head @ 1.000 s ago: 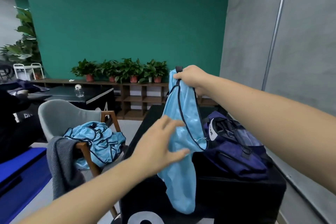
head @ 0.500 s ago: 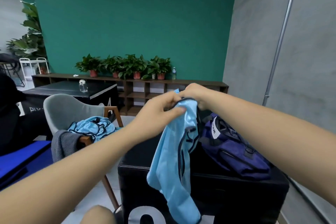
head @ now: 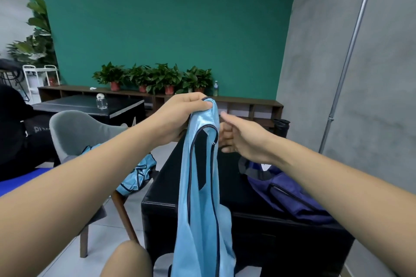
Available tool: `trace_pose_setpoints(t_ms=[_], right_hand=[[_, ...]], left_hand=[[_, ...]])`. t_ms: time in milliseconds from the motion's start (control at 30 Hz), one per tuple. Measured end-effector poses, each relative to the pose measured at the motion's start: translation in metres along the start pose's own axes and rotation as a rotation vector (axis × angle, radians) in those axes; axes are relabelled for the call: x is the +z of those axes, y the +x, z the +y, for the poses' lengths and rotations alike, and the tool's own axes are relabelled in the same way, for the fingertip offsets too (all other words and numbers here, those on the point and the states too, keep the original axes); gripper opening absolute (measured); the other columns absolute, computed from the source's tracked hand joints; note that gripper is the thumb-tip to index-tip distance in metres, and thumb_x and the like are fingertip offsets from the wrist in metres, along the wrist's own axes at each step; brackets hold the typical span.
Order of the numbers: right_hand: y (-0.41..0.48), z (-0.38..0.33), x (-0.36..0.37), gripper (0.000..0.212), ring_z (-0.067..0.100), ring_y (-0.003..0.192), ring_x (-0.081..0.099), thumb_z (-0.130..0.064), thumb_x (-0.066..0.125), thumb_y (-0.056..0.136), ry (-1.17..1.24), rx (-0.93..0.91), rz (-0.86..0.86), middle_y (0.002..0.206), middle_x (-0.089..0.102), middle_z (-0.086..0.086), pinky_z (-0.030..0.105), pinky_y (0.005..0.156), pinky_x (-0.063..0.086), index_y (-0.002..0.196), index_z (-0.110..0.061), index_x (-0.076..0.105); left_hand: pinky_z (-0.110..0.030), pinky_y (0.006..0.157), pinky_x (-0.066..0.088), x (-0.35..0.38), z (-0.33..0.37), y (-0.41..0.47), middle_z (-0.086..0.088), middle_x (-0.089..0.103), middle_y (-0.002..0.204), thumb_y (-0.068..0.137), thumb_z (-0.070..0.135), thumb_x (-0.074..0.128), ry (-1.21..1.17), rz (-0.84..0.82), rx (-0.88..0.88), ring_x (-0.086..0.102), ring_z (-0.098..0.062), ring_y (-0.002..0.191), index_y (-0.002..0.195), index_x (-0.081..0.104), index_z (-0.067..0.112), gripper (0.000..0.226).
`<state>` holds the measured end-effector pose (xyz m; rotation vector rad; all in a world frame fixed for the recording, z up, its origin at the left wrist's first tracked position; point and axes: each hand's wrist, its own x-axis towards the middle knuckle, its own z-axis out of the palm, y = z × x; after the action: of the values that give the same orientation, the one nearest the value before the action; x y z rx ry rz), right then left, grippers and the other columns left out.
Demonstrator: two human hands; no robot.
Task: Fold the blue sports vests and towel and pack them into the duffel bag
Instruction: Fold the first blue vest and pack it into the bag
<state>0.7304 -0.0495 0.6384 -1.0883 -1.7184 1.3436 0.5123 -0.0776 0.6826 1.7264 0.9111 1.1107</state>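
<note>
The top of the blue vest (head: pixel 202 186) has passed to the left hand (head: pixel 182 114), which pinches it; the right hand (head: pixel 240 139) curls just beside (contact unclear). It hangs unfolded, near the bag (head: pixel 288 189).

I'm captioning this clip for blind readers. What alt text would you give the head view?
The left hand grips a light blue sports vest by its top, hanging before a black box; the right hand is beside it, grip unclear. A navy duffel bag lies on the box; more blue vests sit on a grey chair.
</note>
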Motion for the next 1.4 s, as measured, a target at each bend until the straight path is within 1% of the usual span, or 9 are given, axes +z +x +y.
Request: trace_pose_setpoints(t_ms=[200, 367, 433, 567, 700, 833, 967, 1133, 1400], right_hand=[[-0.019, -0.004, 0.003, 0.058, 0.034, 0.117, 0.057, -0.047, 0.065, 0.1, 0.287, -0.033, -0.186, 0.13, 0.061, 0.02, 0.047, 0.111, 0.043, 0.142, -0.006, 0.063], [-0.023, -0.002, 0.007, 0.046, 0.03, 0.116, 0.065, -0.035, 0.063, 0.103, 0.311, 0.007, -0.251, 0.133, 0.069, 0.014, 0.046, 0.113, 0.049, 0.142, -0.01, 0.067], [-0.019, -0.003, 0.007, 0.045, 0.029, 0.117, 0.064, -0.036, 0.061, 0.106, 0.27, -0.02, -0.257, 0.135, 0.067, 0.013, 0.045, 0.11, 0.051, 0.144, -0.011, 0.064], [-0.014, -0.011, 0.007, 0.027, 0.022, 0.095, 0.068, -0.034, 0.057, 0.11, 0.126, -0.132, -0.137, 0.106, 0.072, 0.009, 0.038, 0.093, 0.053, 0.109, -0.01, 0.07], [-0.008, -0.019, -0.001, 0.026, 0.018, 0.082, 0.068, -0.031, 0.054, 0.112, 0.142, -0.177, 0.004, 0.091, 0.071, 0.006, 0.032, 0.081, 0.056, 0.098, -0.012, 0.064], [-0.011, -0.025, -0.009, 0.027, 0.016, 0.075, 0.07, -0.029, 0.053, 0.112, 0.187, -0.177, 0.063, 0.085, 0.071, 0.004, 0.029, 0.073, 0.058, 0.092, -0.014, 0.063], [-0.023, -0.031, -0.015, 0.027, 0.019, 0.079, 0.072, -0.033, 0.056, 0.111, 0.154, -0.166, 0.075, 0.089, 0.073, 0.005, 0.03, 0.073, 0.059, 0.092, -0.015, 0.064], [-0.039, -0.039, -0.026, 0.026, 0.02, 0.079, 0.069, -0.036, 0.059, 0.109, 0.123, -0.166, 0.112, 0.087, 0.069, 0.005, 0.033, 0.077, 0.058, 0.089, -0.019, 0.061], [-0.05, -0.044, -0.044, 0.028, 0.019, 0.084, 0.068, -0.039, 0.061, 0.107, 0.143, -0.175, 0.18, 0.089, 0.068, 0.002, 0.037, 0.087, 0.056, 0.085, -0.023, 0.063]], left_hand=[[-0.03, 0.062, 0.047, 0.002, -0.013, 0.007, -0.003, 0.06, 0.08, 0.101, 0.018, 0.063, -0.105, -0.073, -0.061, 0.057, -0.02, 0.069, 0.08, 0.062, 0.02, 0.021], [-0.031, 0.068, 0.053, -0.001, -0.022, 0.004, -0.004, 0.068, 0.088, 0.1, 0.02, 0.066, -0.044, -0.074, -0.067, 0.064, -0.02, 0.077, 0.094, 0.068, 0.018, 0.006], [-0.037, 0.081, 0.052, -0.005, -0.031, 0.002, -0.002, 0.072, 0.093, 0.098, 0.029, 0.072, 0.07, -0.032, -0.053, 0.065, -0.02, 0.084, 0.096, 0.07, 0.017, 0.012], [-0.048, 0.099, 0.057, -0.009, -0.06, -0.003, -0.009, 0.076, 0.1, 0.091, 0.034, 0.081, 0.188, 0.111, -0.012, 0.073, -0.027, 0.092, 0.105, 0.074, 0.017, 0.023], [-0.036, 0.088, 0.053, 0.007, -0.1, -0.025, -0.005, 0.074, 0.098, 0.098, 0.031, 0.075, 0.319, 0.225, 0.026, 0.071, -0.017, 0.089, 0.102, 0.067, 0.027, 0.01], [-0.034, 0.083, 0.052, 0.036, -0.149, -0.062, 0.005, 0.07, 0.092, 0.099, 0.031, 0.072, 0.411, 0.104, 0.079, 0.066, -0.017, 0.086, 0.096, 0.063, 0.029, 0.009], [-0.034, 0.078, 0.053, 0.062, -0.194, -0.08, 0.007, 0.069, 0.087, 0.1, 0.022, 0.066, 0.587, -0.185, 0.069, 0.063, -0.016, 0.078, 0.104, 0.065, 0.035, 0.014], [-0.036, 0.074, 0.055, 0.073, -0.227, -0.091, 0.004, 0.069, 0.078, 0.101, 0.043, 0.056, 0.952, -0.417, -0.025, 0.06, -0.014, 0.073, 0.118, 0.058, 0.044, 0.017], [-0.034, 0.067, 0.049, 0.036, -0.225, -0.105, 0.01, 0.059, 0.074, 0.088, 0.052, 0.06, 1.207, -0.377, -0.139, 0.06, -0.015, 0.08, 0.094, 0.061, 0.03, 0.023]])
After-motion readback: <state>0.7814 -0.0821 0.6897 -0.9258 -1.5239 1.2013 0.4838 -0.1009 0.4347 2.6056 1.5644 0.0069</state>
